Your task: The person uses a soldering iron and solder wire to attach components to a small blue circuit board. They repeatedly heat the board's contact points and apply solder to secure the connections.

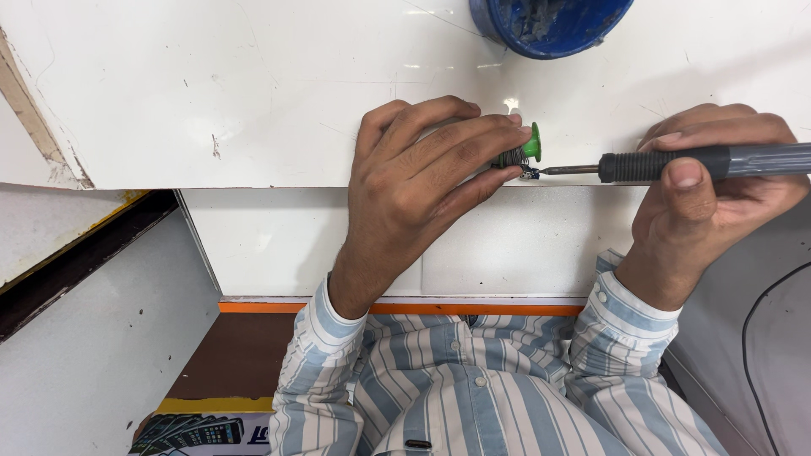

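At the front edge of a white bench, the left hand clamps a small green-capped part between its fingertips, pinning it to the surface. The right hand is closed around a soldering iron, whose long axis runs level along that edge and points left. Its tip meets a tiny piece just below the green cap, close beside the left fingertips. A blue tub sits at the bench's far edge.

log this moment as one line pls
left hand: pinches small green-capped wound part | right hand: holds grey black-grip soldering iron, tip at part | blue round tub: behind on white table
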A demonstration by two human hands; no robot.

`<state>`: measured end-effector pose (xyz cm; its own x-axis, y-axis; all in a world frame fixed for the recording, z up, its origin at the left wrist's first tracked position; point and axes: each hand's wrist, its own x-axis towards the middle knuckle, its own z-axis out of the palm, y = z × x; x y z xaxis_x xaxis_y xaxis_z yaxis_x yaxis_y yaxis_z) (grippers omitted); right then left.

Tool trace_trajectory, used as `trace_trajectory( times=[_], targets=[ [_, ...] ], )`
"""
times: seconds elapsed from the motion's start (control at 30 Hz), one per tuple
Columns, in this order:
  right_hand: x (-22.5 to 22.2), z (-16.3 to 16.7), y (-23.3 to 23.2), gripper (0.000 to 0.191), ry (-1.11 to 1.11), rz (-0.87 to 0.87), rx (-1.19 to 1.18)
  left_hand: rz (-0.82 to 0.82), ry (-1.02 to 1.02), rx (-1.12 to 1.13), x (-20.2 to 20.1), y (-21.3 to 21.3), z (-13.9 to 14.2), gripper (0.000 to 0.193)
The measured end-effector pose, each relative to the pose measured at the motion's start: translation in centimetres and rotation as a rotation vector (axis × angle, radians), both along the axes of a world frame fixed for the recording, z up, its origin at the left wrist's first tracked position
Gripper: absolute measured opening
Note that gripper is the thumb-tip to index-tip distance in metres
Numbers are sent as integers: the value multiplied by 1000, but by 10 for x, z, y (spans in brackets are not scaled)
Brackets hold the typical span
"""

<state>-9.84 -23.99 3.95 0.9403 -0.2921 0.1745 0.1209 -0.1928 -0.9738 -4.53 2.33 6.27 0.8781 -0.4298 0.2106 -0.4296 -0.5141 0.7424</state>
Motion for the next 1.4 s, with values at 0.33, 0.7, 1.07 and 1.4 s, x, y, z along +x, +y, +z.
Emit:
trace_trajectory(
  times=[0.33, 0.7, 1.07, 1.4],
  targets=[
    [-7, 1, 1, 43, 36, 6, -69, -1, 9, -6, -1, 0, 0, 32],
    [-5, 1, -1, 42, 36, 41, -108, -8, 9, -6, -1, 0, -1, 34],
    [-6, 2, 0, 41, 44, 37, -117, -11, 15, 8, -1, 0, 1, 35],
    [-8, 3, 1, 43, 63, 22, -131, -8, 12, 14, -1, 0, 2, 35]
  ],
)
